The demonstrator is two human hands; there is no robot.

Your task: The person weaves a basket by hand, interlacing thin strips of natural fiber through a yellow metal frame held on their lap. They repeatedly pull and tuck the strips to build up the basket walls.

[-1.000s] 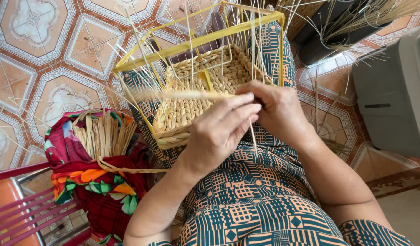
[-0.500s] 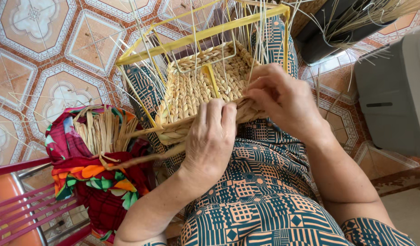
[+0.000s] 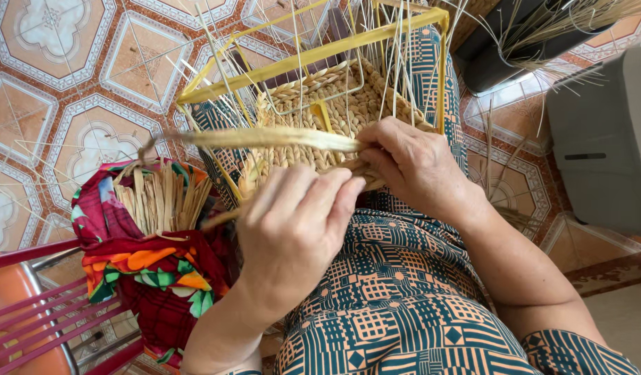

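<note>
Straw-coloured strand pulled taut across a half-woven basket on the lap.

Left hand [image 3: 293,236] is curled nearly closed near the lap-side rim, seemingly gripping a thin strand running down-left; right hand [image 3: 418,167] pinches the flat dried strand [image 3: 265,137] where it meets the basket [image 3: 334,111]. Risk as I see it: too hard a tug could snap the brittle strand or loosen the weave. Upright stakes [image 3: 397,62] and the yellow wire frame [image 3: 320,54] crowd the fingers. Beside the left knee, spare strips [image 3: 161,198] sit in a colourful cloth bag [image 3: 161,278]; a pink chair [image 3: 36,319] stands lower-left.
</note>
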